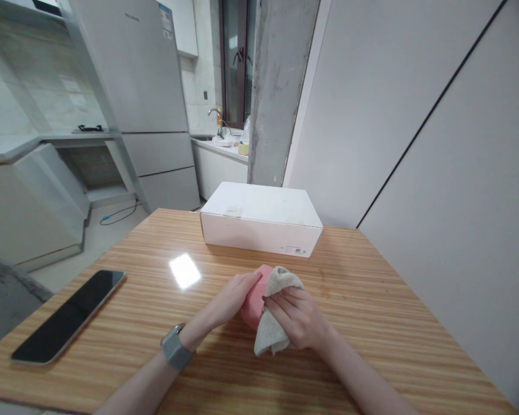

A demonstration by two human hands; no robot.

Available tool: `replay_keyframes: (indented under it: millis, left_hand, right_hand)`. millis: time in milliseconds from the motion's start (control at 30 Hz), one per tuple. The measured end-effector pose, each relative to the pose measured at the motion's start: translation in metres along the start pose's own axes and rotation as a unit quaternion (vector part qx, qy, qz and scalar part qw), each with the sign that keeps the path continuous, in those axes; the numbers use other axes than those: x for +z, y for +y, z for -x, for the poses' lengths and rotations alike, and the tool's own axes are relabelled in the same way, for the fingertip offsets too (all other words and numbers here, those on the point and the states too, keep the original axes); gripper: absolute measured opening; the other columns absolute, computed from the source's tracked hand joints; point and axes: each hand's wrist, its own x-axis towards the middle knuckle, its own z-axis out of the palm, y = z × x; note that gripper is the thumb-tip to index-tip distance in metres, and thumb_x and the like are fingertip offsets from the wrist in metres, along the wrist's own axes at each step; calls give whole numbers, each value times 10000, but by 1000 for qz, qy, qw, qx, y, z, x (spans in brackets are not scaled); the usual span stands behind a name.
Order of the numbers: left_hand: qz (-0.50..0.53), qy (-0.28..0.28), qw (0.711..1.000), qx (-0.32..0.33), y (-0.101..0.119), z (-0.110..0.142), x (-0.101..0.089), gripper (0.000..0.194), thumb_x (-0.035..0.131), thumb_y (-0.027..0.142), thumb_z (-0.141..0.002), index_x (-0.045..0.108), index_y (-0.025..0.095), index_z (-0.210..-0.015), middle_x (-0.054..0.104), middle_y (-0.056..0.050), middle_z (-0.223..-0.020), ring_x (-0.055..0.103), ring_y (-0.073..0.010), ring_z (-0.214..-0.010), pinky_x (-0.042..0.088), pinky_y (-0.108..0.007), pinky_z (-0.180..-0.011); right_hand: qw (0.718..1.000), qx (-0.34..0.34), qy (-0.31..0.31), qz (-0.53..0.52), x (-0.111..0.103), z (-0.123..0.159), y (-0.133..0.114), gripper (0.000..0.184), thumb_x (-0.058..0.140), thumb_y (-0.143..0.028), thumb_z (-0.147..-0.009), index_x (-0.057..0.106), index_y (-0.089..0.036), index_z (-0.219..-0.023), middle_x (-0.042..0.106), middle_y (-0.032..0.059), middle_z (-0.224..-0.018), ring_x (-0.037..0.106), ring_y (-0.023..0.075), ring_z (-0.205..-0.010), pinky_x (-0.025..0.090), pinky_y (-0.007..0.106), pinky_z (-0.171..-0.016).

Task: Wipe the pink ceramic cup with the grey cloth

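My left hand is wrapped round the left side of a pink rounded object standing on the wooden table. My right hand grips a beige cloth and presses it against the right side and top of the pink object. A grey watch sits on my left wrist. Much of the pink object is hidden by the cloth and my fingers.
A closed white cardboard box lies on the table behind my hands. A black phone lies face up near the table's left edge. A wall runs along the right; a fridge and kitchen counter stand beyond.
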Motion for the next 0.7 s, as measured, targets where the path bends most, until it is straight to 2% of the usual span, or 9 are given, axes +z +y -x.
replay_keyframes:
  millis: [100, 167, 233, 333, 433, 500, 600, 700]
  left_hand:
    - [114, -28, 993, -6, 3, 5, 6, 423, 444, 465, -902, 680, 145, -1047, 693, -72, -1059, 572, -233, -1016, 404, -347, -928]
    - [225, -71, 972, -17, 5, 8, 13, 409, 466, 435, -908, 591, 194, -1213, 617, -64, -1230, 520, -226, -1142, 374, -345, -985]
    - [320, -117, 940, -15, 5, 9, 19, 418, 490, 390, -909, 514, 236, -1297, 537, -52, -1336, 467, -211, -1221, 331, -337, -1032]
    - [388, -136, 912, -20, -1, 6, 22, 369, 553, 320, -873, 566, 214, -1226, 586, -64, -1258, 515, -201, -1150, 340, -324, -1007]
    - [406, -91, 908, -45, -7, 1, 19, 292, 518, 394, -870, 662, 169, -990, 683, -56, -981, 594, -181, -901, 405, -308, -885]
    - [396, -64, 913, -71, -7, 0, 15, 419, 446, 500, -880, 680, 151, -883, 693, -52, -844, 601, -187, -817, 415, -313, -849]
    - [309, -51, 945, -98, 0, 4, 9, 432, 504, 517, -852, 705, 136, -886, 715, -54, -861, 603, -228, -932, 359, -329, -953]
    - [222, -61, 968, -97, 10, 9, 6, 380, 541, 475, -848, 724, 146, -898, 720, -48, -971, 540, -233, -1118, 247, -306, -1065]
  right_hand:
    - [998, 59, 21, 16, 0, 4, 4, 488, 307, -393, -933, 580, -27, -1107, 707, 194, -850, 669, 277, -776, 534, 428, -728]
    - [994, 99, 41, 32, 0, 9, 8, 525, 277, -422, -931, 558, -35, -1147, 703, 195, -882, 668, 291, -803, 523, 449, -740]
    - [990, 113, 63, 53, -2, 15, 11, 545, 259, -436, -933, 544, -41, -1177, 704, 188, -886, 673, 292, -810, 520, 443, -741]
    - [990, 88, 77, 76, -5, 19, 11, 610, 218, -487, -944, 560, -41, -1178, 710, 179, -849, 678, 279, -783, 523, 419, -715]
    - [995, 28, 67, 72, -7, 14, 5, 489, 273, -347, -965, 627, -24, -1061, 710, 174, -796, 673, 244, -756, 522, 370, -694]
    - [996, -29, 55, 58, -7, 7, 0, 340, 355, -168, -930, 661, -21, -946, 706, 159, -753, 664, 206, -717, 515, 324, -678]
    - [994, -99, 38, 39, -4, 0, -7, 279, 398, -48, -880, 675, -29, -850, 696, 129, -710, 638, 166, -645, 511, 288, -653]
    - [993, -109, 26, 32, -3, 1, -8, 306, 376, -51, -890, 677, -39, -837, 698, 119, -714, 632, 165, -630, 517, 288, -636]
